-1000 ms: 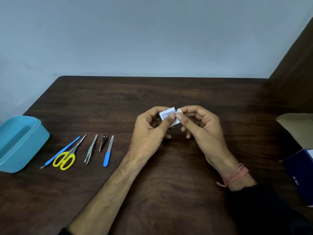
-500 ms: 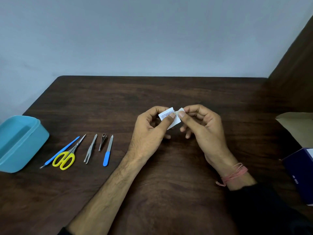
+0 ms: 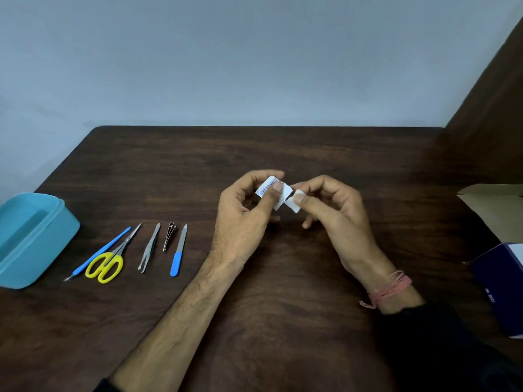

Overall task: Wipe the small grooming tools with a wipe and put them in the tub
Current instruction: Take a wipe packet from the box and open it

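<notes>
1. The tabletop (image 3: 283,321) is dark wood, grained, with a dull sheen.
2. The tub (image 3: 34,239) at far left looks like smooth matt blue plastic.
3. The scissors (image 3: 109,261) have glossy yellow plastic loops and bright metal blades.
4. The tweezers (image 3: 149,248) are bare brushed metal.
5. The sachet (image 3: 273,193) seems thin white printed paper, perhaps foil-lined.
6. The box (image 3: 492,205) at right is matt brown cardboard.

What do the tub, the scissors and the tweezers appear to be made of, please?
Tub: likely plastic, evenly teal with a soft sheen. Scissors: grey metal blades, glossy yellow handles, probably plastic. Tweezers: bare silvery metal, apparently steel.
</notes>
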The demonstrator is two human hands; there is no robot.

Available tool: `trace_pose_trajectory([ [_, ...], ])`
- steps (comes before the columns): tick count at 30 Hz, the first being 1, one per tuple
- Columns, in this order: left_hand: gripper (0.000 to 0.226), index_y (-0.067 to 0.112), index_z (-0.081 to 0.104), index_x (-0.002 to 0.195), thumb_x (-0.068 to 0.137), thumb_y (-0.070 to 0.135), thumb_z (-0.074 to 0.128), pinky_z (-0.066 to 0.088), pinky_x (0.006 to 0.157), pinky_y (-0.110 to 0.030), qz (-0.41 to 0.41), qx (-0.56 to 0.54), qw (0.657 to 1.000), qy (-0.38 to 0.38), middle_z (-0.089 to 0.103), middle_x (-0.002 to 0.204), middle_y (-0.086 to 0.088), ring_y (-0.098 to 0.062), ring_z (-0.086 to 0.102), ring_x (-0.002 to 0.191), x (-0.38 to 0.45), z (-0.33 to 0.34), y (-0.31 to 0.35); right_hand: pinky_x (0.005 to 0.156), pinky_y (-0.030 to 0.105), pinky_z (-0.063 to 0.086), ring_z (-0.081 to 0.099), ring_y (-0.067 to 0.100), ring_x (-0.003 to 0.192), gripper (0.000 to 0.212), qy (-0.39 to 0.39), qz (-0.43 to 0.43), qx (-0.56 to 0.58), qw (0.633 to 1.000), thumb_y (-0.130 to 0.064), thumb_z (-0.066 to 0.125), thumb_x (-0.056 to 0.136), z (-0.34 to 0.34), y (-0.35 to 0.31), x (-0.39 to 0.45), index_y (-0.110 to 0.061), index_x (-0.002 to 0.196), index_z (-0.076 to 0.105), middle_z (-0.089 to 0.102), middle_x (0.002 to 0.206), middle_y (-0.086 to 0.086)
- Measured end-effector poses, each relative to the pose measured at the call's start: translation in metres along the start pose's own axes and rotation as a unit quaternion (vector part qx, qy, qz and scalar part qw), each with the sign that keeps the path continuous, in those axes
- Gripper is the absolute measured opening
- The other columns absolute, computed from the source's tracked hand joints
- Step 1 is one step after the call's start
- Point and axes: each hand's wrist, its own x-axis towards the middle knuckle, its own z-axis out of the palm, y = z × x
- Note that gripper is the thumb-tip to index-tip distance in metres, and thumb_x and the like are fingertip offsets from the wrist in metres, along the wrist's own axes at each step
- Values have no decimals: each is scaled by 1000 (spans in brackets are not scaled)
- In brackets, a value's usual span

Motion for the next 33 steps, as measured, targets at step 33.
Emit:
trace_pose_trajectory([
  [33, 13, 34, 81, 85, 83, 39, 93, 66, 85, -32, -39, 253, 967, -4, 78, 74, 27, 4, 77, 75, -7, 121, 7, 76, 33, 66, 79, 6, 83, 8, 174, -3, -258, 950, -17, 89, 93, -109, -7, -33, -24, 96, 85, 82, 88, -10],
])
